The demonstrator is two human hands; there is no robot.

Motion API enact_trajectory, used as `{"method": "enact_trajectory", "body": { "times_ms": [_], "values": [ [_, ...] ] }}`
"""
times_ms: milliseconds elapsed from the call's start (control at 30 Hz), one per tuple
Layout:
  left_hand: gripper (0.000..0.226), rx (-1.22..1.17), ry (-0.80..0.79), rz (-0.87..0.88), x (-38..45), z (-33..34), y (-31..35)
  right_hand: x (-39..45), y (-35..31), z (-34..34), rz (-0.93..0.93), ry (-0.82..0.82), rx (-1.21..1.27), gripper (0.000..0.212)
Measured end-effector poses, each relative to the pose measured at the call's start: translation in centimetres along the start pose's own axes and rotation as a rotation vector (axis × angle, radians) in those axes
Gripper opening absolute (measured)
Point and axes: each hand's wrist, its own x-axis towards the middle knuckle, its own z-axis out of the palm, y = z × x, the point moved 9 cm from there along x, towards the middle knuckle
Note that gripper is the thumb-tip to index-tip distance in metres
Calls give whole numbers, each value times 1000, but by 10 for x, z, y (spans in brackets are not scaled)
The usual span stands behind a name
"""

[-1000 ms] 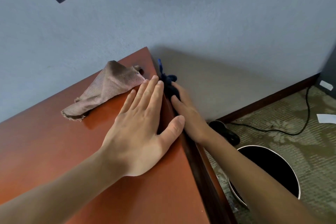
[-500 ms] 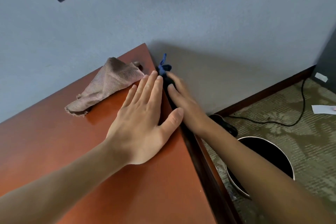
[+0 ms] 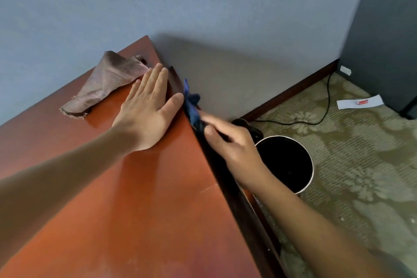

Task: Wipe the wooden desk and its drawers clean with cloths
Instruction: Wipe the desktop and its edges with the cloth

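The reddish wooden desk [image 3: 126,198] fills the lower left, its dark side edge running diagonally down the middle. My left hand [image 3: 147,108] lies flat on the desktop near the far corner, fingers straight. A crumpled beige cloth [image 3: 106,83] lies loose on the desktop just left of those fingers. My right hand [image 3: 228,142] presses a dark blue cloth [image 3: 191,106] against the desk's side edge with straight fingers; the hand is blurred and most of the cloth is hidden under it.
A round black bin with a white rim [image 3: 286,162] stands on the patterned carpet right beside the desk. A black cable [image 3: 325,106] runs along the floor to the wall. A white paper slip [image 3: 361,102] lies near a dark cabinet [image 3: 383,40] at the right.
My right hand has slid the blue cloth back along the desk's side edge, away from the far corner and towards me. The left hand stays flat on the desktop.
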Motion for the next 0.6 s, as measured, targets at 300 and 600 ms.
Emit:
{"method": "enact_trajectory", "body": {
  "times_ms": [300,600],
  "values": [
    [89,22,21,-10,2,-1,0,-160,-23,-10,-94,107,112,34],
    [78,24,40,-7,-3,-4,7,1,40,-3,145,38,-327,58]
  ]
}}
